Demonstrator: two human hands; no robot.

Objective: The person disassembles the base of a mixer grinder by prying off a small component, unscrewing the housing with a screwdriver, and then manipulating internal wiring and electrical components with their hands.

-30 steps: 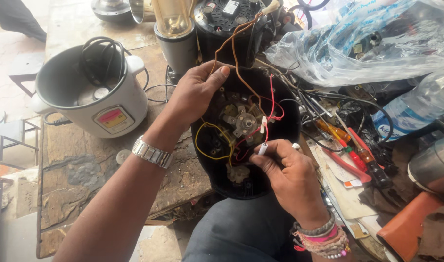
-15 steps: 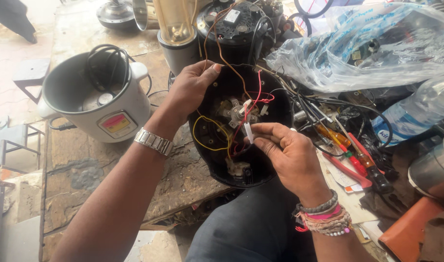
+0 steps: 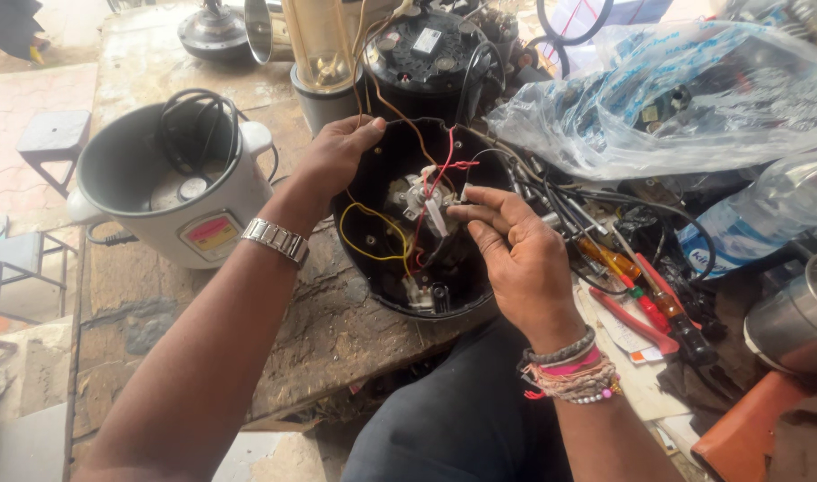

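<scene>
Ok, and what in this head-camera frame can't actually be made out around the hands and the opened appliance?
- Right hand: fingertips sit among the wires; whether they pinch anything is too small to tell.
- Left hand: fingertips curl over the rim of the black appliance base, hidden inside.
- Near edge of the base: covered by the right hand.
- Clear plastic bag: contents blurred by the film.
- Steel pot: cut off by the right edge.

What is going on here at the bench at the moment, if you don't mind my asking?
A person is working inside an opened black appliance base lying on a worn wooden bench. The left hand grips its upper rim, while the right hand pinches a white wire at the small part in the middle, among red and yellow wires. A white rice cooker stands to the left, screwdrivers to the right.
</scene>
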